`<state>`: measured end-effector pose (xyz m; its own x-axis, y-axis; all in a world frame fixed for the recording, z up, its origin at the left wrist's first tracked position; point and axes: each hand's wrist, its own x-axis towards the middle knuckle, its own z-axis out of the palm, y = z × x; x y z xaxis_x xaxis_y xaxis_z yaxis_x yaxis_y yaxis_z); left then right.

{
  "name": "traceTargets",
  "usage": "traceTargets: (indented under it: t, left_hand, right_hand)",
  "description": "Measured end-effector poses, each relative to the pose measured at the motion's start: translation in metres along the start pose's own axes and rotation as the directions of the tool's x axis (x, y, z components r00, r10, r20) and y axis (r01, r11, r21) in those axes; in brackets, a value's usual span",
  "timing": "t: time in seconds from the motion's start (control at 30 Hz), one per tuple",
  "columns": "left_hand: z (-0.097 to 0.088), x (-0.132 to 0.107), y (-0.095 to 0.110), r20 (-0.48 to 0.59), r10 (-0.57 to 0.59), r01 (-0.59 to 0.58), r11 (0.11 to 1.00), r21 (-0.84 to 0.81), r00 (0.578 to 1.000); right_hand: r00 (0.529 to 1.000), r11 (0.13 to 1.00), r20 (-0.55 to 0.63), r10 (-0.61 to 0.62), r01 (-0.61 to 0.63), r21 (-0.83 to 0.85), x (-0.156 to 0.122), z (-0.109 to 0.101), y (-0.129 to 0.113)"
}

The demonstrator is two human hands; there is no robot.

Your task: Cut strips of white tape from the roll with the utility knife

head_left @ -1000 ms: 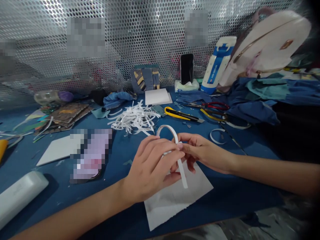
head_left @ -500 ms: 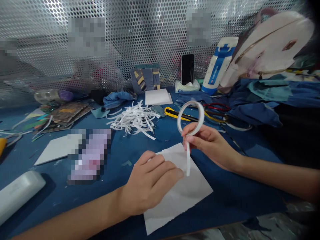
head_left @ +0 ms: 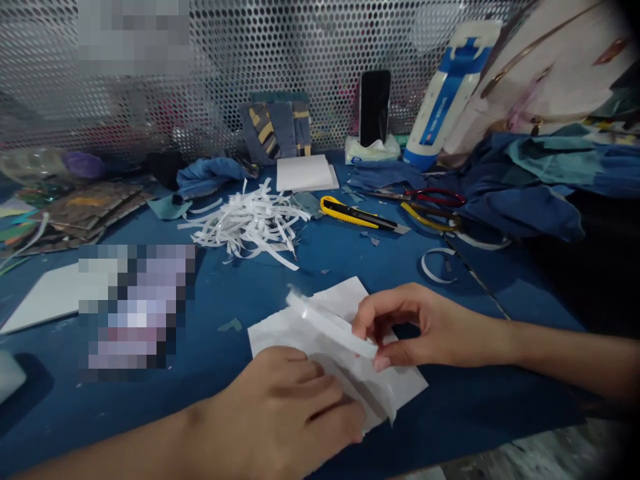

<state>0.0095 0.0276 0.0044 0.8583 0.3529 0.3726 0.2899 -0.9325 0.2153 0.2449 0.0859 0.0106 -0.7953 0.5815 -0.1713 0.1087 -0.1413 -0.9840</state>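
Observation:
My right hand (head_left: pixel 417 327) pinches a white paper strip (head_left: pixel 330 327) between thumb and fingers, holding it low and nearly flat over a white paper sheet (head_left: pixel 345 300) on the blue table (head_left: pixel 310 260). The strip is blurred by motion. My left hand (head_left: pixel 285 413) rests on the near part of the sheet with its fingers curled and pressed down on the paper.
A heap of white paper strips (head_left: pixel 247 223) lies behind the sheet. A yellow utility knife (head_left: pixel 357 215), scissors (head_left: pixel 430 207) and a curled strip (head_left: pixel 437 263) lie to the right. A phone (head_left: pixel 374 107), a white bottle (head_left: pixel 445 100), a bag and blue cloth (head_left: pixel 520 200) stand by the mesh wall.
My right hand has lowered the strip from an upright loop down onto the sheet. My left hand has slid nearer on the paper. The view has tilted down and shifted.

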Motion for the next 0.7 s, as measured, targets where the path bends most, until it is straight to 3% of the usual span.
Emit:
traceTargets:
  t: [0.17, 0.7]
  left_hand:
    - [-0.0010, -0.0011, 0.0003, 0.032, 0.073, -0.074, 0.997, 0.022, 0.997]
    - [0.0049, -0.0046, 0.0019, 0.056, 0.059, -0.059, 0.998, 0.005, 0.997]
  right_hand:
    - [1.000, 0.999, -0.010, 0.022, -0.021, 0.039, 0.0003, 0.0021, -0.0002]
    - [0.996, 1.000, -0.090, 0.001, 0.000, 0.015, -0.0007, 0.0093, 0.0090]
